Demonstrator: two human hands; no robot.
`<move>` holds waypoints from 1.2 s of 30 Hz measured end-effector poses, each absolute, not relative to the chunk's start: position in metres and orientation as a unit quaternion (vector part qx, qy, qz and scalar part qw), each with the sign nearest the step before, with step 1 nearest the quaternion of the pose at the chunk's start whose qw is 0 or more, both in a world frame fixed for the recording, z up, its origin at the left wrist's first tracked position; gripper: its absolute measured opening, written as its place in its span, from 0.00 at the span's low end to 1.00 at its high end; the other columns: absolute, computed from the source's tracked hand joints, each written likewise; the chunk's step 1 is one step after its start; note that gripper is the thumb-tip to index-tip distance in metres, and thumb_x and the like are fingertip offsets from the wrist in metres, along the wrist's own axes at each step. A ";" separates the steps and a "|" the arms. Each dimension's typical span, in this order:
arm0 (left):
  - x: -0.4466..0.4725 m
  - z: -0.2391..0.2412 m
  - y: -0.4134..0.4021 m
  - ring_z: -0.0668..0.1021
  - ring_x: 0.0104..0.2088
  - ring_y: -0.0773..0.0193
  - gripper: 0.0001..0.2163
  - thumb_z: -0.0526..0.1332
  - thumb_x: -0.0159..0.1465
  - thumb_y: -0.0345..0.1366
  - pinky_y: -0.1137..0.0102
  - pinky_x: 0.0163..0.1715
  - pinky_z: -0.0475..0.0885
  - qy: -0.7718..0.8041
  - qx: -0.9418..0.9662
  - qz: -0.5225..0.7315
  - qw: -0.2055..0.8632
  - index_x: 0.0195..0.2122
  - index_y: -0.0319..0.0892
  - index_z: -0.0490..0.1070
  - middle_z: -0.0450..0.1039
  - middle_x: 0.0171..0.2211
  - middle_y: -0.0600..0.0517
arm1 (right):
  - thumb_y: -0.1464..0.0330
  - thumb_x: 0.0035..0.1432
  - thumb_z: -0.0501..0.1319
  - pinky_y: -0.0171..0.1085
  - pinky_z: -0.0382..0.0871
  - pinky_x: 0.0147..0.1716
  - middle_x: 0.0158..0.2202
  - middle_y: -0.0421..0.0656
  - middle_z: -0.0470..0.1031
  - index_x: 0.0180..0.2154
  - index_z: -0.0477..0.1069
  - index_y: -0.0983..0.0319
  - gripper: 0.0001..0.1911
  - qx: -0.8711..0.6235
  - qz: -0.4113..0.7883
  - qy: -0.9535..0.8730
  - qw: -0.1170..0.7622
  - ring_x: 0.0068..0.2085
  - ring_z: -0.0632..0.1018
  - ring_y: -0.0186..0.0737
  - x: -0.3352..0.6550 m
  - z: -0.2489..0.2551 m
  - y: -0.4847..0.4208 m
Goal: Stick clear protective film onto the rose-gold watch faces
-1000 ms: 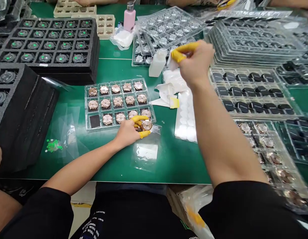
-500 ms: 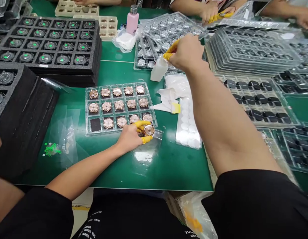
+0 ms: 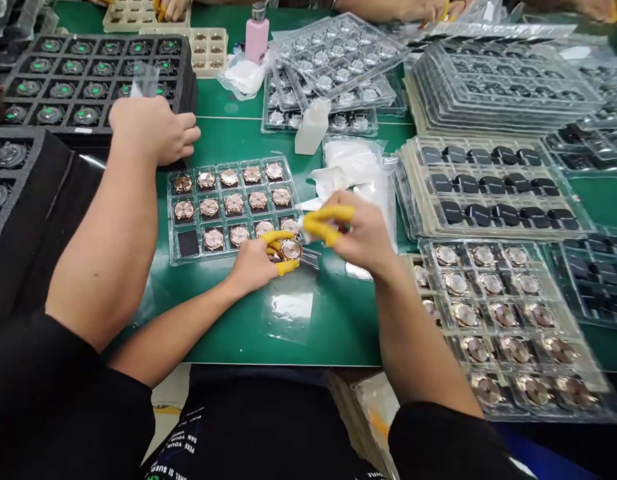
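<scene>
Watch (image 3: 291, 250), gripped between left fingers (image 3: 288, 268)

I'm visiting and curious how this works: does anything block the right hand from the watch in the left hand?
Nothing visible blocks it. The right hand is just to the right of the watch; only the blurred white piece it pinches lies between. A co-worker's arm is farther left, outside that gap.
</scene>
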State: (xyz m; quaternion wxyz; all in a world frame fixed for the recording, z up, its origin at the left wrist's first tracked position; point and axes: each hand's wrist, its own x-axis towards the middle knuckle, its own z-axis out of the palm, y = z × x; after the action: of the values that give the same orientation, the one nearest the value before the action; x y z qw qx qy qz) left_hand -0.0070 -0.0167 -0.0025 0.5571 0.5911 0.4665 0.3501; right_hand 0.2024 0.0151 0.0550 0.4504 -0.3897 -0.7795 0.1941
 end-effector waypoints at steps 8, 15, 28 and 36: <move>-0.005 -0.004 -0.018 0.83 0.32 0.68 0.27 0.75 0.49 0.30 0.74 0.36 0.81 0.455 0.556 0.369 0.590 0.52 0.39 0.80 0.82 0.34 0.52 | 0.66 0.67 0.65 0.39 0.68 0.30 0.34 0.43 0.75 0.42 0.81 0.56 0.05 -0.409 0.102 -0.820 0.387 0.35 0.76 0.39 0.203 0.010 -0.021; -0.006 -0.009 -0.016 0.84 0.33 0.66 0.29 0.76 0.48 0.33 0.72 0.37 0.83 0.451 0.554 0.364 0.599 0.54 0.38 0.80 0.84 0.35 0.51 | 0.64 0.67 0.64 0.41 0.68 0.32 0.35 0.44 0.75 0.42 0.81 0.56 0.07 -0.418 0.143 -0.809 0.388 0.36 0.77 0.42 0.200 0.010 -0.019; -0.007 -0.009 -0.018 0.85 0.36 0.64 0.30 0.77 0.48 0.33 0.70 0.40 0.84 0.453 0.555 0.364 0.596 0.54 0.40 0.80 0.85 0.39 0.49 | 0.61 0.68 0.63 0.41 0.71 0.33 0.35 0.44 0.75 0.39 0.81 0.55 0.09 -0.424 0.200 -0.793 0.389 0.35 0.77 0.41 0.197 0.010 -0.020; -0.005 -0.007 -0.020 0.85 0.35 0.64 0.29 0.77 0.48 0.32 0.70 0.41 0.84 0.469 0.542 0.374 0.588 0.54 0.39 0.80 0.85 0.37 0.49 | 0.59 0.68 0.62 0.43 0.69 0.34 0.34 0.44 0.74 0.39 0.80 0.55 0.10 -0.483 0.165 -0.763 0.396 0.35 0.75 0.43 0.192 0.004 -0.017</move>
State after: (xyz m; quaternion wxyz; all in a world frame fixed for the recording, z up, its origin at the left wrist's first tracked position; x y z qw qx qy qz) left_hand -0.0055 -0.0198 -0.0070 0.5882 0.5424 0.4687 0.3744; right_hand 0.1925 -0.0174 0.0039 0.3962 -0.4834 -0.7629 0.1655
